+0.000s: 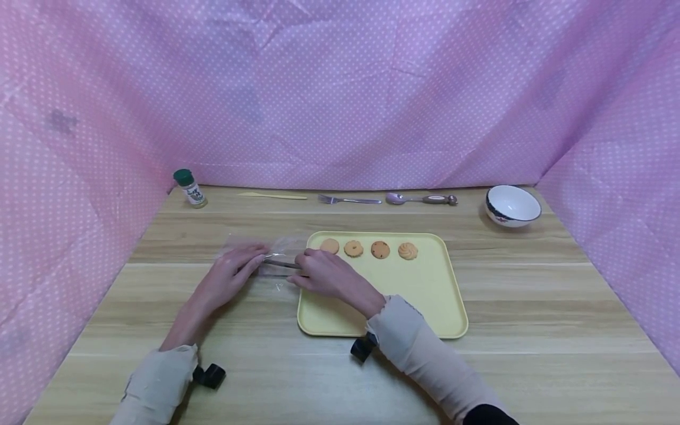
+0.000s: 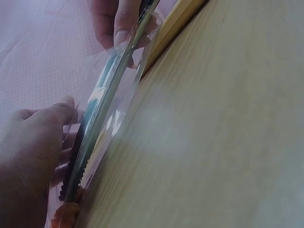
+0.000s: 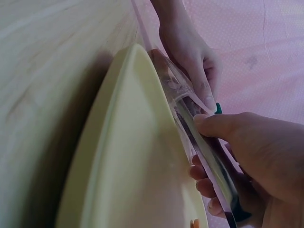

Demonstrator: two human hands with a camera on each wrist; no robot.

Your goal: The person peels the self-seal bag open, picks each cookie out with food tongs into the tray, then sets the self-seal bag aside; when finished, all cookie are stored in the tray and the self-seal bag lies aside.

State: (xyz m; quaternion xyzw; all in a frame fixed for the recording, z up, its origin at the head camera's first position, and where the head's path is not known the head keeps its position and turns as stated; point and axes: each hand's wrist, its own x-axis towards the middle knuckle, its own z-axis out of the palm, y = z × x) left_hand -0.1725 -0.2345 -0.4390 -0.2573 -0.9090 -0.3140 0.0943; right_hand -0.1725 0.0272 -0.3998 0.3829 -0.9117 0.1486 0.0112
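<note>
In the head view, my right hand [image 1: 332, 276] grips metal tongs [image 1: 283, 264] above the left edge of the yellow tray [image 1: 430, 301]. The tongs reach left into a clear plastic bag [image 1: 287, 243]. My left hand [image 1: 234, 270] holds the bag, thumb on one side and fingers behind, as the left wrist view shows. At the serrated tips of the tongs in that view, inside the bag, is a bumpy orange-brown cookie [image 2: 66, 213], partly cut off by the frame. Several cookies [image 1: 380, 249] lie in a row along the tray's far side; my right hand partly overlaps the leftmost.
Along the table's back edge lie a pale yellow knife [image 1: 273, 196], a fork [image 1: 350, 200] and a spoon [image 1: 419, 199]. A green-capped shaker bottle [image 1: 191, 190] stands back left, a white bowl [image 1: 513, 205] back right. Pink dotted cloth [image 1: 350, 94] hangs around the table.
</note>
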